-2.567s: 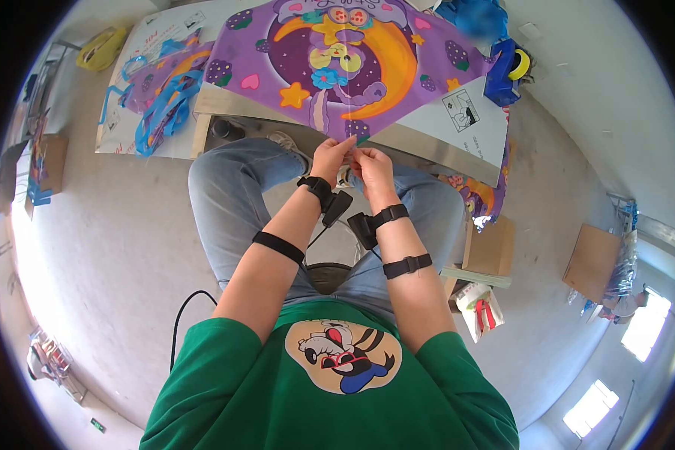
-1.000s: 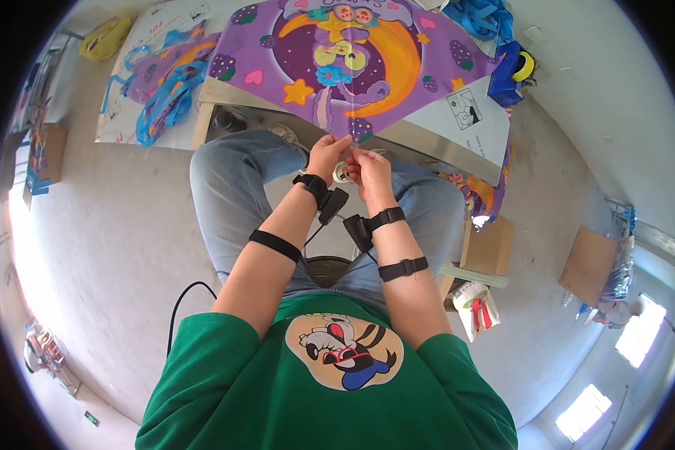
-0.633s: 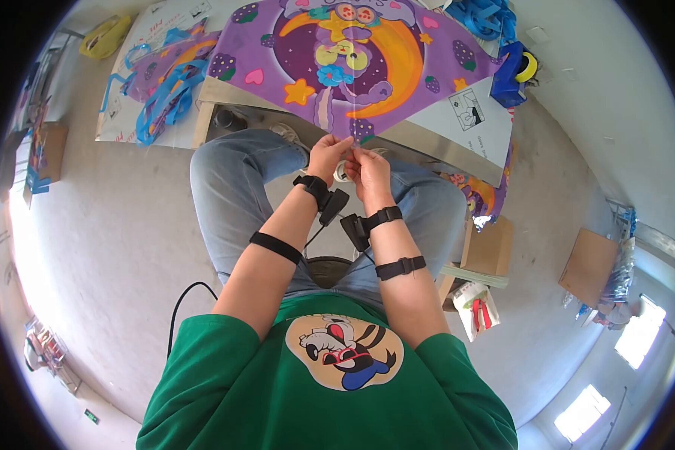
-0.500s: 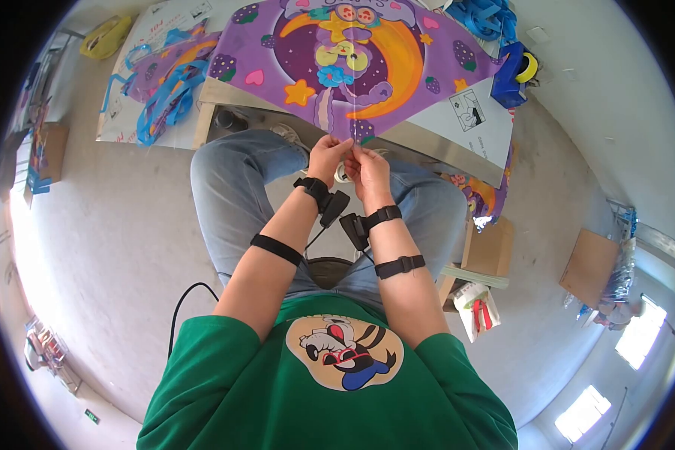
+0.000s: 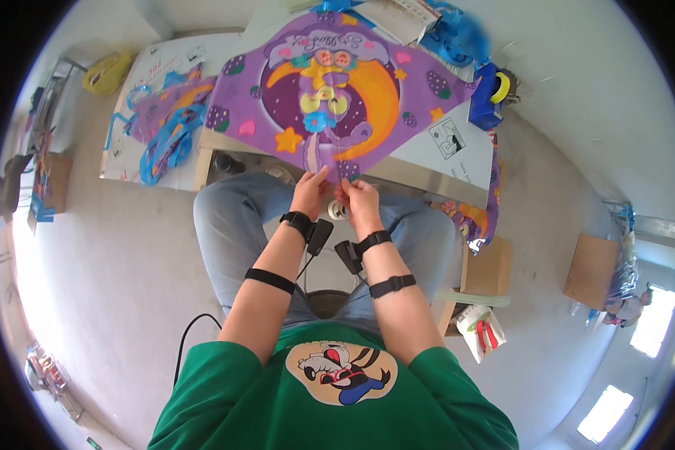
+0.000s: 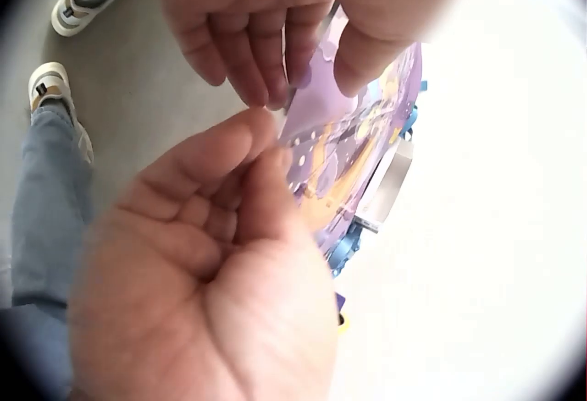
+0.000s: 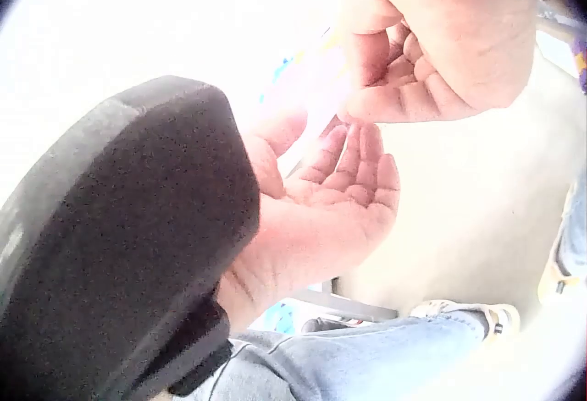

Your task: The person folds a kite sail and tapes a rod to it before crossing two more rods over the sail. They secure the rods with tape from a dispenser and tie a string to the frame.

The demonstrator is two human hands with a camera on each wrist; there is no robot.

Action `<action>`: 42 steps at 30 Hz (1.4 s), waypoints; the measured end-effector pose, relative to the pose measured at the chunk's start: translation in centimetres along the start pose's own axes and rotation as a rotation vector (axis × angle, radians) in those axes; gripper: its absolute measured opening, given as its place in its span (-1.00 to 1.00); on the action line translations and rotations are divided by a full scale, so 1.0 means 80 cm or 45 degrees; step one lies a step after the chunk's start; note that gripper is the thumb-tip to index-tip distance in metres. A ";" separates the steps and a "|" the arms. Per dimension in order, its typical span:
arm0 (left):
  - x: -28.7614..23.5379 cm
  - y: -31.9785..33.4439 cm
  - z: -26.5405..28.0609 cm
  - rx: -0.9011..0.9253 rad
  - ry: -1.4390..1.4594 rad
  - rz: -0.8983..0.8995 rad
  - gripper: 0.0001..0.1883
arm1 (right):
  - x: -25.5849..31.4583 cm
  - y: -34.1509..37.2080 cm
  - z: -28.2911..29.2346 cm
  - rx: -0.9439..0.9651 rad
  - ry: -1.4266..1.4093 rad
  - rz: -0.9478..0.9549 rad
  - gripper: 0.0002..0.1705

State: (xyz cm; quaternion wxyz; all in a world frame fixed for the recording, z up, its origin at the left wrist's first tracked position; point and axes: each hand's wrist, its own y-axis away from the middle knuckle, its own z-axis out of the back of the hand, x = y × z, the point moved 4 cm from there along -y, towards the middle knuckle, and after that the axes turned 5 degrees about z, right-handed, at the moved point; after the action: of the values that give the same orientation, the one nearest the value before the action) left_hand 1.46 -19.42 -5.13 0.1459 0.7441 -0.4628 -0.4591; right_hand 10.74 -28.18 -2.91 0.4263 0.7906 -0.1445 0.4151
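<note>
The person's fingertips, nearly together a moment earlier, had parted slightly at the near corner of the purple moon-print sheet [image 5: 382,90], and its far corner had come into view. The left hand [image 5: 310,195] pinched the near corner between thumb and curled forefinger; the right hand [image 5: 362,202] had its fingers loosely bent, thumb apart from them. The sheet lay over a white board [image 5: 469,176], corner overhanging, so the handling seemed confined to that tip.
</note>
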 end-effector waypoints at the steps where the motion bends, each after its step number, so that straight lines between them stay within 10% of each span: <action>1: -0.007 0.001 -0.001 -0.010 0.098 0.005 -0.84 | 0.002 0.004 0.001 -0.008 0.028 0.003 -0.82; 13: -0.131 -0.017 0.109 -0.087 0.472 -0.250 -0.85 | 0.077 0.084 0.023 0.170 0.057 0.178 -0.79; 24: -0.240 0.283 -0.169 0.418 -0.169 -1.075 -0.73 | 0.134 0.133 0.056 0.471 -0.385 0.506 -0.04; 34: -0.234 0.401 -0.278 0.827 -0.168 -1.182 -0.65 | 0.127 0.125 0.057 0.312 0.115 0.471 -0.20; 42: -0.270 0.420 -0.292 0.725 -0.046 -1.351 -0.60 | 0.163 0.177 0.056 0.215 0.579 1.211 -0.52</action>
State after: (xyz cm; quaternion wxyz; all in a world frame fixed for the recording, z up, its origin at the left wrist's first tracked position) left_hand -1.31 -24.24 40.80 -0.3159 0.8754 -0.1353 -0.3398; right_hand 12.91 -38.51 13.78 0.1466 0.5594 -0.3571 0.7335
